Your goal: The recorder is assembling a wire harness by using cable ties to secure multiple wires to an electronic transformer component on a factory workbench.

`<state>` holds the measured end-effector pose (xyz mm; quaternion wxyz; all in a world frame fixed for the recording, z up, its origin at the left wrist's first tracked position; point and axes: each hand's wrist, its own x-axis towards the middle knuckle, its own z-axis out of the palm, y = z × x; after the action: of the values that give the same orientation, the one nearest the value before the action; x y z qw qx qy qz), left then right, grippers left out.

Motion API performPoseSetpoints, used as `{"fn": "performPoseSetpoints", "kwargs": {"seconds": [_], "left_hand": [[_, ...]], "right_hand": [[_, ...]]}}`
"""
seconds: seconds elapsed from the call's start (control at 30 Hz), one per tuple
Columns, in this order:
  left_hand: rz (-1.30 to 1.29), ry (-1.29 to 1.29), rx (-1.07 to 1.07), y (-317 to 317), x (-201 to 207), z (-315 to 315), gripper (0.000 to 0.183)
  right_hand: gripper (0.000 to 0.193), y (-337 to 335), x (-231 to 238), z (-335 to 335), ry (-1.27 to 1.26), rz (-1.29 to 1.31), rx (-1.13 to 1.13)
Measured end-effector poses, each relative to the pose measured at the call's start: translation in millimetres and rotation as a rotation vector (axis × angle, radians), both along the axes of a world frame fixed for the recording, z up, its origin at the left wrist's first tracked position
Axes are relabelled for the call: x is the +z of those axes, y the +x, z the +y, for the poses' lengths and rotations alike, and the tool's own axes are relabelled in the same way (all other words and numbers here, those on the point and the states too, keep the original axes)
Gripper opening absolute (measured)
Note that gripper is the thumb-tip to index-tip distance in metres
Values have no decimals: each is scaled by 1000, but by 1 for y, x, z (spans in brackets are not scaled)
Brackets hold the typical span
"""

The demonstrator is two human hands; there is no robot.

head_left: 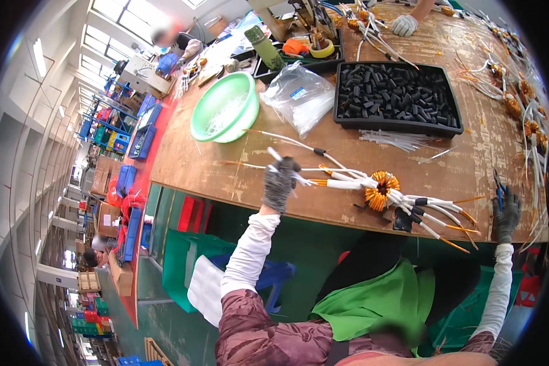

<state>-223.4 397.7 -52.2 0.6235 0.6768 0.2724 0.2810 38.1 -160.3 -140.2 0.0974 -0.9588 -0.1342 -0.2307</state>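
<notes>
My left hand point(280, 183), in a grey glove, is closed around some thin white strips point(274, 154) whose ends stick out above and beside the fingers. Close to it, white leads run from a copper-wound ring coil point(382, 190) lying at the table's near edge. The leads spread both ways, with black sleeves and bare copper-coloured ends. Over at the right, my right hand point(506, 216), also gloved, is closed on blue-handled pliers point(500, 192), jaws pointing away from me. The exact kind of the white strips is hard to make out.
A black tray point(402, 125) of short black sleeves stands beyond the coil. Left of it are a clear plastic bag point(302, 97) and a green bowl point(253, 100) of white strips. More coils point(512, 107) line the right side. Another person's gloved hand point(404, 25) rests at the far edge.
</notes>
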Motion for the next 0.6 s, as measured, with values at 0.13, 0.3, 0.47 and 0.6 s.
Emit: {"fn": "performPoseSetpoints", "kwargs": {"seconds": [0.13, 0.3, 0.47, 0.6], "left_hand": [[107, 380, -136, 28, 12, 6, 35], [-13, 564, -46, 43, 31, 55, 32], [115, 704, 74, 48, 54, 100, 31], [105, 766, 116, 46, 57, 118, 33]], "right_hand": [[49, 1, -6, -10, 30, 24, 5], [49, 2, -8, -7, 42, 20, 30], [48, 1, -7, -9, 34, 15, 77], [47, 2, -7, -8, 35, 8, 81]]}}
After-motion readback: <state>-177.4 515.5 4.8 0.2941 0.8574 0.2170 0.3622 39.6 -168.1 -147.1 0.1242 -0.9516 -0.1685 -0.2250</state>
